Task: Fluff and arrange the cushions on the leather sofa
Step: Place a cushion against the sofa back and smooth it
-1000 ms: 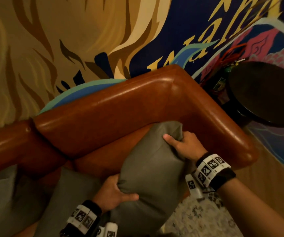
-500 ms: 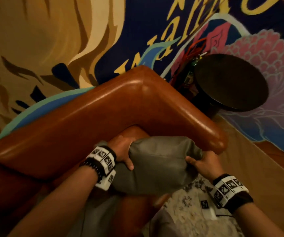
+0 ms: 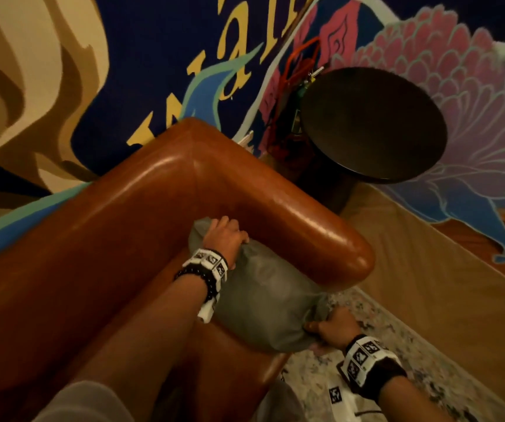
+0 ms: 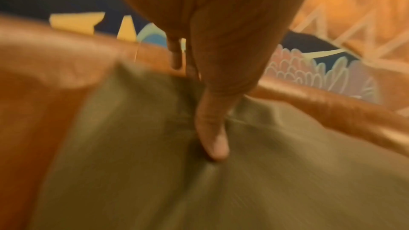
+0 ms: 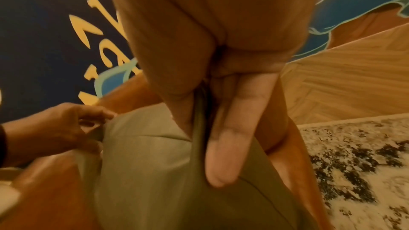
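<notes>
Glossy leather sofa, matt cloth cushion

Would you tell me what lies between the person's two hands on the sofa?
The grey cushion spans it in the head view: the left hand grips its far corner, the right hand its near corner.

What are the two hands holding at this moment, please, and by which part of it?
Both hold the grey cushion: the left hand grips its far top corner by the sofa back, the right hand pinches its near corner.
</notes>
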Demonstrator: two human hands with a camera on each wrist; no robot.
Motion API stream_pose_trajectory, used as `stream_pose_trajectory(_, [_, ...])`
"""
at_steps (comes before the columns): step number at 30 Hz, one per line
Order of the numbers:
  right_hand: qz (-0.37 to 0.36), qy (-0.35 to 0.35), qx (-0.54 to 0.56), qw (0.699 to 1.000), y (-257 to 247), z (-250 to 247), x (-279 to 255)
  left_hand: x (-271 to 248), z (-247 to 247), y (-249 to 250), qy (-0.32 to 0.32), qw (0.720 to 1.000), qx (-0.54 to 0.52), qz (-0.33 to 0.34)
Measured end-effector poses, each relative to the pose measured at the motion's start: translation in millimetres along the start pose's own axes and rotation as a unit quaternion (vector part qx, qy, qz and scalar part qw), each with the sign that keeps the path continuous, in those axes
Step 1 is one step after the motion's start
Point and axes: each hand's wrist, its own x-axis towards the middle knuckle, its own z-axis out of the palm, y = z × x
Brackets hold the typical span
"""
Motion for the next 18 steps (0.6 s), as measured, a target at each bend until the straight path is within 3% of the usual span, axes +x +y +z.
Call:
stream_pose_trajectory(3, [0.011,-0.025,-0.008,1.0,-5,-3,12,-12,31,4,0.074,0.987,-0.087,-0.114])
stream_pose_trajectory(6, [0.022,-0.047,-0.021,0.998,-14,-8,16,-35,50,-8,0.142,0.93,-0.198,-0.277])
stream_pose_trajectory(9, [0.033,-0.075,-0.051,0.995,-19,-13,18,-50,75,-28,0.126,0.809,-0.426,-0.385])
stream_pose_trajectory(11, [0.035,-0.091,-0.067,0.993,-19,-16,18,-52,82,-32,0.096,0.729,-0.562,-0.379])
stream_pose_trajectory(12, [0.037,-0.098,-0.073,0.992,-19,-18,19,-51,84,-30,0.084,0.708,-0.601,-0.361])
stream_pose_trajectory(18, [0.054,-0.104,-0.066,0.991,-24,-32,19,-24,74,-22,0.108,0.705,-0.615,-0.336])
